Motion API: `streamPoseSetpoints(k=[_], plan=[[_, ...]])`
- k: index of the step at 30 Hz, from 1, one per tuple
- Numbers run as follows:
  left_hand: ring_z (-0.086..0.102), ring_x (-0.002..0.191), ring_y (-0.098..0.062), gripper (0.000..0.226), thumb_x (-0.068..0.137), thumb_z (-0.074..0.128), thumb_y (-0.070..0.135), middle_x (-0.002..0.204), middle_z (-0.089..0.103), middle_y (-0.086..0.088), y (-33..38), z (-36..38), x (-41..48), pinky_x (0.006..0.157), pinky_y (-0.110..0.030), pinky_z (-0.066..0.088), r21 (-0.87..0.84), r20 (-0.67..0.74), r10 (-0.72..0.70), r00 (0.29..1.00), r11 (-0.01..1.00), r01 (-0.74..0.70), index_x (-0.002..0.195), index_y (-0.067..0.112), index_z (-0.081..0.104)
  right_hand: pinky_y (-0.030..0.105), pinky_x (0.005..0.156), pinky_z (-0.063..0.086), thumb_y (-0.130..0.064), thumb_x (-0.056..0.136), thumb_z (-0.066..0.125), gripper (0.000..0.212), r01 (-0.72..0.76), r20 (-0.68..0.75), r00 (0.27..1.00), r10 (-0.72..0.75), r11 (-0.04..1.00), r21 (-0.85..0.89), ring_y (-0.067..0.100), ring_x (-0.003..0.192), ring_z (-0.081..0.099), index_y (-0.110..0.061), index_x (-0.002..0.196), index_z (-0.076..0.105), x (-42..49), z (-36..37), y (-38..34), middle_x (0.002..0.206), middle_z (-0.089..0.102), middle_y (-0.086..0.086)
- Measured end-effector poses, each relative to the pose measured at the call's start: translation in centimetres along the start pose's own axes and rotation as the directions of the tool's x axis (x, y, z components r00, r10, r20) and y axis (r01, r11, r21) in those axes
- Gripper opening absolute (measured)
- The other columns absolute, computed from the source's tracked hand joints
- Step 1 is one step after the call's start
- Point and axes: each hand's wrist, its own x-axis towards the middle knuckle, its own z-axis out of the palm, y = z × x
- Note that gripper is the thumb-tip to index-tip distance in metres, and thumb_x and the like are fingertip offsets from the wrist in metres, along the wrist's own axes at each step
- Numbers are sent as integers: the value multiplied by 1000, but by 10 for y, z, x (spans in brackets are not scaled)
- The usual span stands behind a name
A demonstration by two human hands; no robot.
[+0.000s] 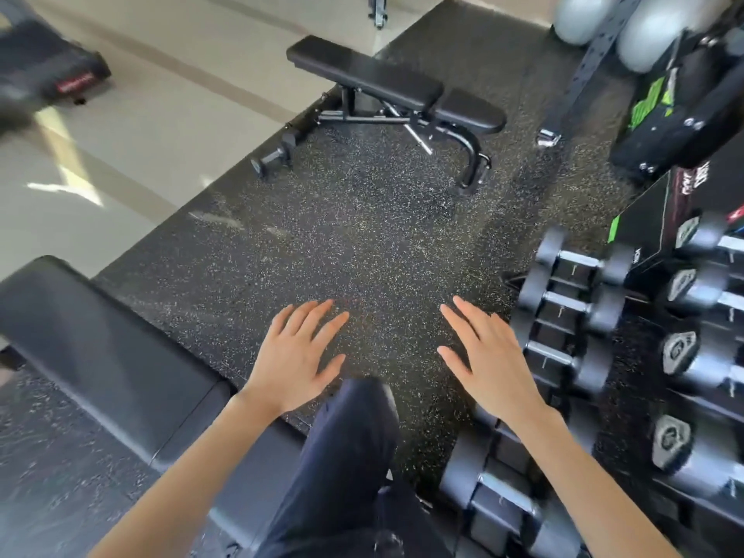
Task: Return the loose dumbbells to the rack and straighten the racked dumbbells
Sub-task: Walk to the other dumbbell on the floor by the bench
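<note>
Speckled black rubber flooring (362, 235) lies under both hands. The left hand (298, 352) and right hand (487, 356) hover palm-down, fingers spread, holding nothing. Racked dumbbells (581, 263) sit just right of the right hand. A padded bench (100, 356) stands near left, and a second bench (374, 80) far centre.

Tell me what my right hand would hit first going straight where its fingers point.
Nothing nearby: the right hand points forward and slightly left over open rubber mat. The black bench farther ahead looks like the first thing in that line, though depth is unclear.
</note>
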Motion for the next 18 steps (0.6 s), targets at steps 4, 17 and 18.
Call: streamPoseSetpoints(k=[4,17,18], plan=[[49,125,-33,56,88,40,48,137,53,-11,0,-1,27,104,-50,34,-9,-11,4,1000,1000,-5,135,18,52,43,109,33,-49,95,27,59,38,21,999,-38,999,-17,20,131,41,-18,144,34,22,-1,11,148,37,5],[49,124,-32,57,90,36,50,137,52,-10,-84,17,167,104,-51,36,-6,34,53,998,999,-53,136,20,49,45,108,32,-48,94,29,56,53,88,995,-51,998,-18,21,129,44,-21,143,34,169,14,30,146,40,4],[49,125,-33,57,90,36,50,137,52,-10,-100,14,182,104,-51,36,0,36,44,998,999,-44,136,20,49,45,108,31,-47,95,31,56,64,86,994,-62,998,-26,21,130,44,-20,143,34,192,13,29,146,40,4]])
